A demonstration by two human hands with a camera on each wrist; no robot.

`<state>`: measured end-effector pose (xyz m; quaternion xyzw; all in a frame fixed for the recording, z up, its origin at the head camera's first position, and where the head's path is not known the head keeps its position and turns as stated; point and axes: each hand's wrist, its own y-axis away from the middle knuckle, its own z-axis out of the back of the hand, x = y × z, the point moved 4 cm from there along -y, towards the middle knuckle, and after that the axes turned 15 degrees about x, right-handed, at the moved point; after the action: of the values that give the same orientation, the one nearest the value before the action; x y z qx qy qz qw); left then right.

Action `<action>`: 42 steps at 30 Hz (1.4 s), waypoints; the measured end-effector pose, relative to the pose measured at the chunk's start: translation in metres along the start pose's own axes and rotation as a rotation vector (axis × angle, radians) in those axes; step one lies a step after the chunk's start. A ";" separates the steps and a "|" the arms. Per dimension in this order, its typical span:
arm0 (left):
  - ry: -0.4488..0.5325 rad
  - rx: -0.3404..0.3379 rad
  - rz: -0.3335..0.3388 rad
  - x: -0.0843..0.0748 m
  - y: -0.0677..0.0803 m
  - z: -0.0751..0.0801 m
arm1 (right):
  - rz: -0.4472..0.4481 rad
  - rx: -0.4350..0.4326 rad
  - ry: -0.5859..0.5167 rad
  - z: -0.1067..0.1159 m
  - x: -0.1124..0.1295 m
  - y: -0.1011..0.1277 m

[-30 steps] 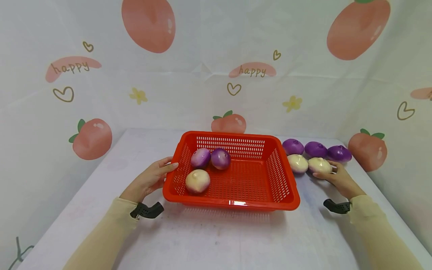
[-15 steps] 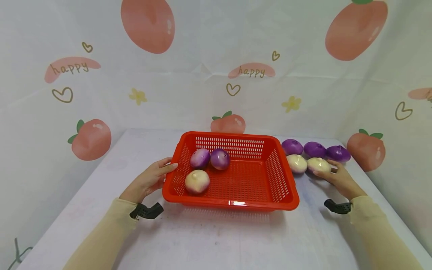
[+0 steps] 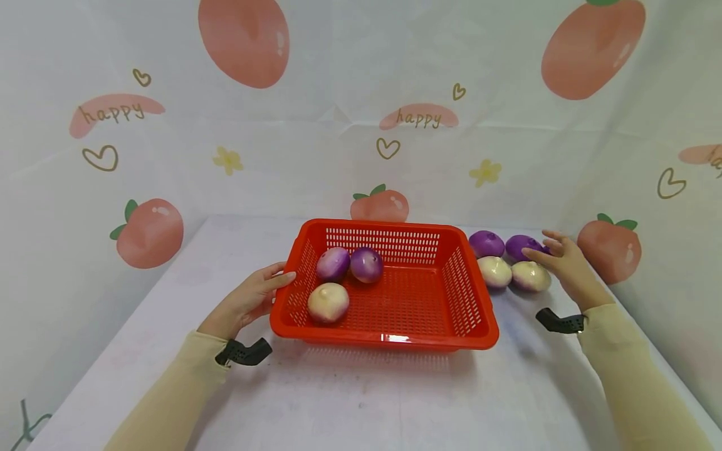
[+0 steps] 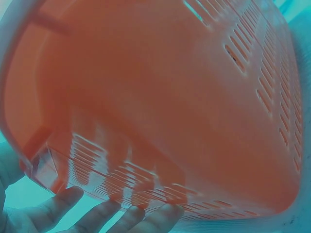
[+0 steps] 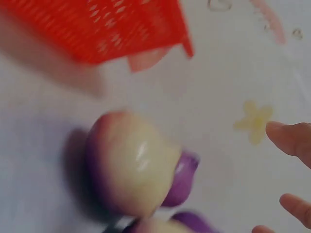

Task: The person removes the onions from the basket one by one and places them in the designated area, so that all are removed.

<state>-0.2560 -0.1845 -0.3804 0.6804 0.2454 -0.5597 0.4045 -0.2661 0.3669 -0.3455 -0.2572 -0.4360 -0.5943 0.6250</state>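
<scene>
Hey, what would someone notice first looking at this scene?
The bright red basket mid-table, with three onions in its left half. The left hand rests against its left wall, while the right hand hovers open over more onions lying right of it.

Printed words on the backdrop
I'm reading "happy" twice on the backdrop cloth (image 3: 338, 150), on pink patches, left and centre
</scene>
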 end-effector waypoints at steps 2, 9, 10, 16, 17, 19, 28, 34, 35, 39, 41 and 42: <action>-0.001 0.002 0.000 0.000 0.000 0.000 | 0.042 -0.005 -0.018 -0.003 0.020 -0.003; 0.004 -0.003 0.005 -0.001 0.000 0.000 | 0.243 0.048 -0.037 -0.031 0.089 -0.019; 0.005 -0.002 0.004 -0.001 0.001 -0.001 | 0.264 0.068 -0.037 -0.037 0.098 -0.021; -0.001 0.004 -0.001 -0.001 0.001 -0.001 | 0.354 0.203 -0.053 -0.078 0.137 -0.037; 0.000 0.002 0.001 -0.001 0.001 -0.001 | 0.365 0.224 -0.050 -0.085 0.142 -0.041; 0.004 -0.002 0.005 -0.001 0.000 -0.001 | 0.372 0.263 -0.025 -0.100 0.148 -0.048; 0.019 -0.020 0.026 0.001 -0.001 0.002 | 0.343 0.416 0.106 -0.166 0.161 -0.075; 0.027 -0.021 0.029 0.001 -0.001 0.002 | 0.288 0.497 0.171 -0.200 0.152 -0.092; 0.030 -0.022 0.030 0.001 -0.002 0.002 | 0.278 0.502 0.180 -0.203 0.150 -0.094; 0.030 -0.023 0.031 0.001 -0.002 0.001 | 0.256 0.508 0.213 -0.213 0.142 -0.101; 0.027 -0.027 0.031 0.001 -0.002 0.001 | 0.251 0.508 0.232 -0.216 0.140 -0.103; 0.026 -0.028 0.031 0.001 -0.002 0.001 | 0.250 0.512 0.235 -0.218 0.138 -0.104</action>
<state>-0.2581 -0.1846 -0.3822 0.6855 0.2479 -0.5410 0.4194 -0.3269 0.0956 -0.3545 -0.0724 -0.4612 -0.4092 0.7840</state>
